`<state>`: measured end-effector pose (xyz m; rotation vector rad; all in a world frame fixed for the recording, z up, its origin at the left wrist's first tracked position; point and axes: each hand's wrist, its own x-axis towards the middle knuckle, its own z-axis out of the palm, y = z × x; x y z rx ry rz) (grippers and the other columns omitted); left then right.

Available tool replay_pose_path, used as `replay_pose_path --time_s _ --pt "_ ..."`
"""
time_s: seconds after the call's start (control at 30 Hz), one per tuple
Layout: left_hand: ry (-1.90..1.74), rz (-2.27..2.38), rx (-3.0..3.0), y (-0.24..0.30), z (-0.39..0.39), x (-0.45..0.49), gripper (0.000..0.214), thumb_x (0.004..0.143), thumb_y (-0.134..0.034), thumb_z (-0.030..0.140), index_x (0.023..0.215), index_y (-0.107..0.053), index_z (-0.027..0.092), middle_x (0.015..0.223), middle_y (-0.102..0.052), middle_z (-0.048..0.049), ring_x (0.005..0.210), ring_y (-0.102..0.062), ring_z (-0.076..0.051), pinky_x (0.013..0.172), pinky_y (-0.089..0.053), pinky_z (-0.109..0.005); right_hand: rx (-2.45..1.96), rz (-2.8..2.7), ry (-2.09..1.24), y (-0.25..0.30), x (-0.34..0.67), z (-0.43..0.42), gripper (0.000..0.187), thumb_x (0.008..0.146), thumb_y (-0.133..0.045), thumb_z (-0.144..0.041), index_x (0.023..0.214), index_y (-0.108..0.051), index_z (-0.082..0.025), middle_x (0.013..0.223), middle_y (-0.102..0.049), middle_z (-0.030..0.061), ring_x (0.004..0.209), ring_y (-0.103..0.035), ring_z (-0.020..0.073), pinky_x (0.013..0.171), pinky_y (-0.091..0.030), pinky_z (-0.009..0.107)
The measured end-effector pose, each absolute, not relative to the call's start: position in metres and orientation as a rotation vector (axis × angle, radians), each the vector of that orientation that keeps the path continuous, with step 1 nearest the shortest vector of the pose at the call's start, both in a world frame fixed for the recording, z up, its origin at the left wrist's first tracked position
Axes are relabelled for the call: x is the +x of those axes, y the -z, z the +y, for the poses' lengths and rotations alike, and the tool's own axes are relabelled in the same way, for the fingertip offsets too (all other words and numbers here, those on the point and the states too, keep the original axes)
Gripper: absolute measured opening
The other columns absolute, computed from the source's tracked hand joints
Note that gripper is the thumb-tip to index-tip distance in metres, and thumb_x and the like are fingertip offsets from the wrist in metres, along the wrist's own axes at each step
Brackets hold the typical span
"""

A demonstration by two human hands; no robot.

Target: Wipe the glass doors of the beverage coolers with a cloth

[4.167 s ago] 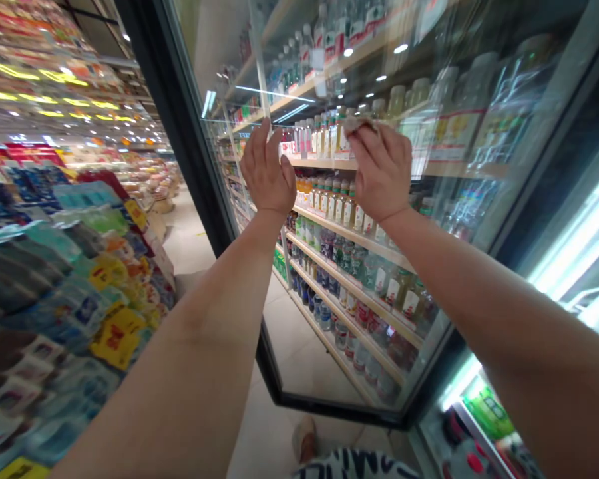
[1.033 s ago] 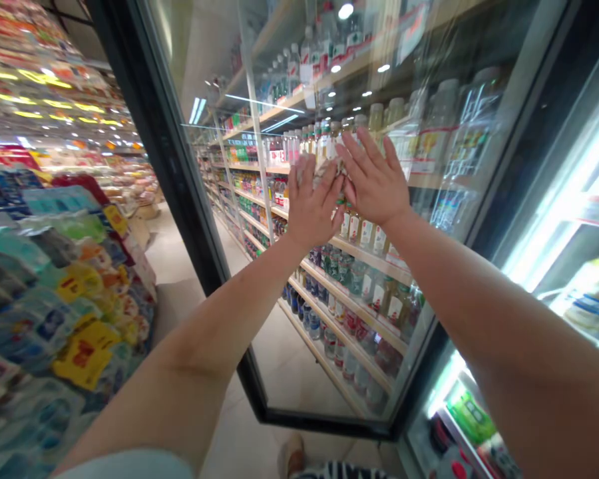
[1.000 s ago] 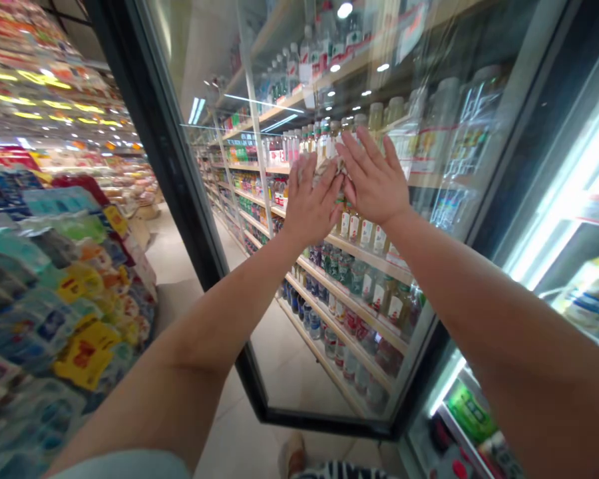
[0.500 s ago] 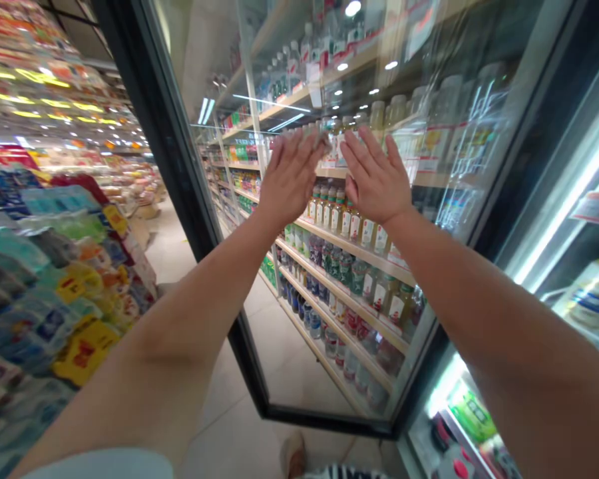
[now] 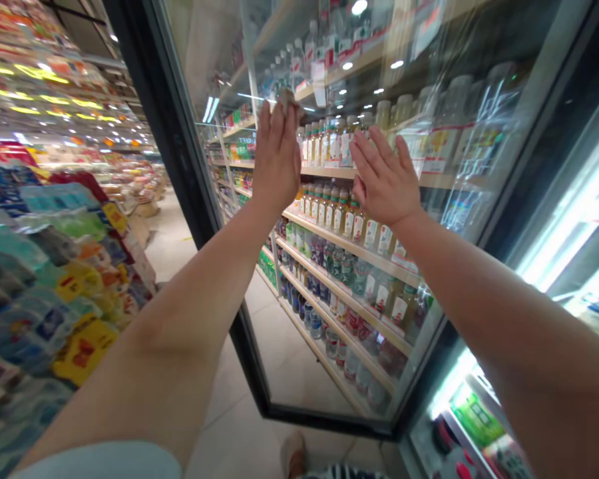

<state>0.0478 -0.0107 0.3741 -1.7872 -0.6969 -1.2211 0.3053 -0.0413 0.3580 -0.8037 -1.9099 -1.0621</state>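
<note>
My left hand (image 5: 277, 159) is raised high against the open glass cooler door (image 5: 299, 372), fingers straight, pinning a small grey-brown cloth (image 5: 285, 98) to the pane; the cloth pokes out above my fingertips. To its right and slightly lower, my right hand (image 5: 384, 179) lies flat on the same pane with fingers spread and holds nothing. Rows of drink bottles (image 5: 349, 219) on shelves show in the glass.
The door's black frame (image 5: 214, 253) swings out into the aisle. A display of colourful packaged goods (image 5: 54, 279) lines the left side. The lit cooler interior (image 5: 569, 233) stands open on the right. My shoe (image 5: 293, 452) shows on the tiled floor below.
The cloth passed from my right hand to my left as the two met on the glass. My left hand then slid up and left with it, while the right stayed in place.
</note>
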Motion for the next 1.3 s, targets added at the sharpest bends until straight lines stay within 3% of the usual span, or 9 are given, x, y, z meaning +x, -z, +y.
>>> replay_pose_path --time_s 0.07,0.23,0.47,0.53,0.67,0.9,0.97,1.1,1.3 --pt "1.290 -0.721 -1.746 -0.366 -0.012 0.055 0.064 0.110 -0.005 0.047 0.164 -0.017 0.014 0.172 -0.005 -0.0049 0.157 0.017 -0.019 0.133 0.002 -0.051 -0.809 -1.912 1.055 -0.358 0.305 -0.040 0.059 0.102 -0.029 -0.030 0.161 -0.029 -0.022 0.167 -0.023 -0.0009 0.159 -0.013 0.0216 0.133 -0.011 0.057" --pt "0.937 -0.589 -2.006 -0.348 -0.018 0.063 0.060 0.111 -0.002 0.043 0.158 -0.035 0.025 0.165 -0.033 -0.0023 0.159 -0.008 -0.018 0.133 -0.009 -0.049 -0.815 -1.906 1.081 -0.359 0.305 -0.041 0.059 0.102 -0.028 -0.030 0.161 -0.028 -0.022 0.168 -0.021 -0.0018 0.159 -0.013 0.0205 0.133 -0.010 0.056" --pt "1.264 -0.674 -1.814 -0.396 0.000 0.037 0.068 0.109 -0.004 0.056 0.164 -0.010 0.017 0.172 -0.010 0.0005 0.158 0.004 -0.020 0.133 0.004 -0.049 -0.793 -1.909 1.026 -0.358 0.306 -0.041 0.061 0.100 -0.031 -0.029 0.161 -0.028 -0.026 0.167 -0.024 -0.0040 0.159 -0.016 0.0216 0.132 -0.013 0.061" --pt "1.210 -0.659 -1.851 -0.376 -0.008 0.048 0.065 0.110 -0.005 0.052 0.163 -0.018 0.017 0.170 -0.017 -0.0037 0.159 0.001 -0.023 0.132 0.002 -0.053 -0.782 -1.903 1.029 -0.357 0.306 -0.040 0.061 0.100 -0.030 -0.030 0.161 -0.027 -0.027 0.167 -0.024 -0.0033 0.159 -0.016 0.0210 0.132 -0.011 0.059" --pt "0.922 -0.526 -2.052 -0.360 -0.020 0.057 0.060 0.110 -0.005 0.049 0.155 -0.039 0.029 0.160 -0.042 0.0004 0.155 -0.027 -0.019 0.132 -0.017 -0.047 -0.778 -1.905 1.063 -0.356 0.307 -0.038 0.062 0.100 -0.030 -0.031 0.162 -0.025 -0.025 0.167 -0.024 -0.0010 0.159 -0.016 0.0223 0.131 -0.013 0.060" --pt "1.267 -0.720 -1.713 -0.379 -0.015 0.040 0.056 0.111 -0.020 0.041 0.164 -0.019 0.024 0.170 -0.019 -0.0023 0.159 0.002 -0.024 0.129 0.013 -0.058 -0.792 -1.871 1.100 -0.356 0.307 -0.040 0.061 0.101 -0.030 -0.030 0.161 -0.025 -0.027 0.166 -0.027 -0.0021 0.158 -0.020 0.0230 0.129 -0.020 0.062" --pt "1.184 -0.683 -1.786 -0.358 -0.022 0.049 0.054 0.109 -0.024 0.032 0.163 -0.025 0.026 0.168 -0.025 -0.0046 0.159 -0.002 -0.025 0.128 0.012 -0.060 -0.788 -1.878 1.110 -0.355 0.307 -0.041 0.060 0.101 -0.031 -0.030 0.161 -0.029 -0.023 0.166 -0.027 0.0008 0.158 -0.019 0.0238 0.130 -0.018 0.060" --pt "0.921 -0.543 -1.972 -0.355 -0.025 0.056 0.052 0.108 -0.020 0.028 0.156 -0.040 0.032 0.162 -0.038 0.0044 0.157 -0.018 -0.017 0.133 -0.007 -0.049 -0.779 -1.894 1.083 -0.356 0.306 -0.043 0.060 0.101 -0.032 -0.030 0.161 -0.028 -0.025 0.166 -0.028 0.0020 0.158 -0.020 0.0233 0.130 -0.016 0.061" --pt "1.306 -0.689 -1.784 -0.375 -0.014 0.050 0.059 0.109 -0.016 0.045 0.165 -0.019 0.025 0.171 -0.008 0.0079 0.158 0.010 -0.020 0.133 0.008 -0.049 -0.786 -1.893 1.054 -0.357 0.307 -0.042 0.066 0.098 -0.032 -0.030 0.163 -0.021 -0.028 0.166 -0.027 -0.0024 0.158 -0.020 0.0254 0.128 -0.018 0.066"
